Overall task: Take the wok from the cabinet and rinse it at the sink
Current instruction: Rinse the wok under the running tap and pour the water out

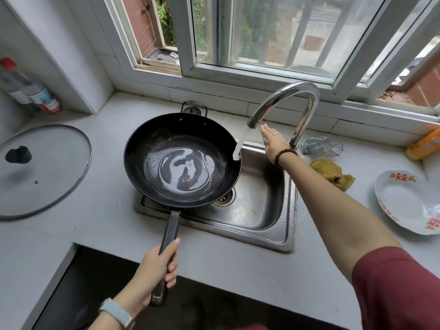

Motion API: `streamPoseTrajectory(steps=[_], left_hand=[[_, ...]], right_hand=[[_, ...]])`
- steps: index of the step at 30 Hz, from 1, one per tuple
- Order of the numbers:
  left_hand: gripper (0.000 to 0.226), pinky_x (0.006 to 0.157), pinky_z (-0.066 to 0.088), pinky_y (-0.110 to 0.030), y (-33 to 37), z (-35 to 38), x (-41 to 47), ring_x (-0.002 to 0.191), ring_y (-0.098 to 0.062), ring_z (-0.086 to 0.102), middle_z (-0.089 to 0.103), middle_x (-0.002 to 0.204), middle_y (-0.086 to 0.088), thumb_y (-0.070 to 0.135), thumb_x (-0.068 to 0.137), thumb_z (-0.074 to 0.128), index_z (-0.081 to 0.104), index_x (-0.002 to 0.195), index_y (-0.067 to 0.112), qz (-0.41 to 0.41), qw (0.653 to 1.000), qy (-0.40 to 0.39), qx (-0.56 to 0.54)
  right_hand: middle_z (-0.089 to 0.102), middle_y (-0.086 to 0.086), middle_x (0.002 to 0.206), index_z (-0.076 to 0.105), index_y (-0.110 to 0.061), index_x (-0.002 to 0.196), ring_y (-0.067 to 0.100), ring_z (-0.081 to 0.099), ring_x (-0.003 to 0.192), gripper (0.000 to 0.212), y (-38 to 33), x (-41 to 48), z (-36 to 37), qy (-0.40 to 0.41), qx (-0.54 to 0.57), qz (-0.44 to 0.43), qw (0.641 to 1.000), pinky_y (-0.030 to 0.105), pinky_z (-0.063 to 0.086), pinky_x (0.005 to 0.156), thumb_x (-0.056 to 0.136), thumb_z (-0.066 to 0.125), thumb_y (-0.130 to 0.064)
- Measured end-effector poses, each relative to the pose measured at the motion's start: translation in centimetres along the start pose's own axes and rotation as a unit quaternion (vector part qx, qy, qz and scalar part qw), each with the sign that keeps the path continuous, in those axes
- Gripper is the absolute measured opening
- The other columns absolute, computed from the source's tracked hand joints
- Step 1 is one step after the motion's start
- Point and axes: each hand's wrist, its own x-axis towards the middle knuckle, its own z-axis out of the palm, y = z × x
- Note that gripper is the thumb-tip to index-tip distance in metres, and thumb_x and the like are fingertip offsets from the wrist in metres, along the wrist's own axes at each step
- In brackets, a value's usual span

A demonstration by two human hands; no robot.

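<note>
soft daylight from the window [262, 32]; wide-angle edges bend, corners blur.

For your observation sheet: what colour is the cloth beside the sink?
Mustard yellow cloth, seen in the head view.

Daylight enters a white-framed window [262, 44] above the pale grey tiled counter [107, 210].

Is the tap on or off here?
On. A white stream of water runs from the tap spout onto the right rim of the wok, and water already pools in the wok's bottom.
</note>
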Motion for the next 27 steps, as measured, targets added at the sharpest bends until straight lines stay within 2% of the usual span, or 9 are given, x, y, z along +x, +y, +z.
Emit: streamPoseTrajectory(steps=[3, 15, 21, 24, 27], left_hand=[[0.031, 0.04, 0.033, -0.024, 0.3, 0.1, -0.4, 0.04, -0.014, 0.036, 0.04, 0.052, -0.001, 0.035, 0.093, 0.056, 0.046, 0.079, 0.01, 0.006, 1.0, -0.003, -0.006], [0.029, 0.039, 0.033, -0.023, 0.3, -0.2, -0.4, 0.04, -0.012, 0.036, 0.04, 0.051, 0.001, 0.035, 0.094, 0.054, 0.045, 0.08, 0.011, 0.012, 1.0, 0.002, -0.01], [0.029, 0.039, 0.033, -0.023, 0.1, -0.4, -0.1, 0.04, -0.012, 0.036, 0.04, 0.052, 0.001, 0.034, 0.094, 0.055, 0.044, 0.08, 0.011, 0.015, 1.0, -0.003, -0.017], [0.028, 0.04, 0.035, -0.023, 0.1, -0.4, -0.1, 0.042, -0.012, 0.038, 0.041, 0.053, 0.001, 0.033, 0.094, 0.055, 0.045, 0.081, 0.011, 0.017, 1.0, -0.007, -0.019], [0.026, 0.045, 0.041, -0.023, 0.2, -0.5, -0.2, 0.046, -0.012, 0.043, 0.046, 0.056, 0.001, 0.033, 0.093, 0.056, 0.049, 0.08, 0.012, 0.02, 1.0, -0.005, -0.007]], right_hand=[[0.016, -0.002, 0.161, 0.021, -0.019, 0.154, 0.02, 0.014, 0.148, 0.068, -0.4, 0.2, 0.1, -0.009, -0.015, 0.008, 1.0, 0.047, 0.017, 0.119, 0.092, 0.035, 0.006], [0.008, -0.001, 0.163, 0.014, -0.018, 0.155, 0.021, 0.009, 0.149, 0.071, -0.6, 0.9, -0.1, -0.038, -0.04, 0.009, 0.998, 0.037, 0.012, 0.121, 0.091, 0.034, 0.008], [0.006, 0.0, 0.163, 0.011, -0.017, 0.155, 0.022, 0.008, 0.149, 0.079, -0.8, 1.3, -0.5, -0.067, -0.049, 0.02, 0.996, 0.039, 0.013, 0.121, 0.086, 0.035, 0.013], [0.009, 0.003, 0.162, 0.013, -0.014, 0.155, 0.023, 0.011, 0.149, 0.072, -1.4, 0.3, -0.7, -0.055, -0.024, 0.027, 0.998, 0.038, 0.013, 0.121, 0.09, 0.038, 0.006], [0.022, 0.01, 0.159, 0.024, -0.009, 0.152, 0.025, 0.023, 0.146, 0.065, -2.8, -2.3, -0.7, 0.001, 0.063, 0.04, 0.997, 0.03, 0.017, 0.118, 0.091, 0.044, 0.001]])
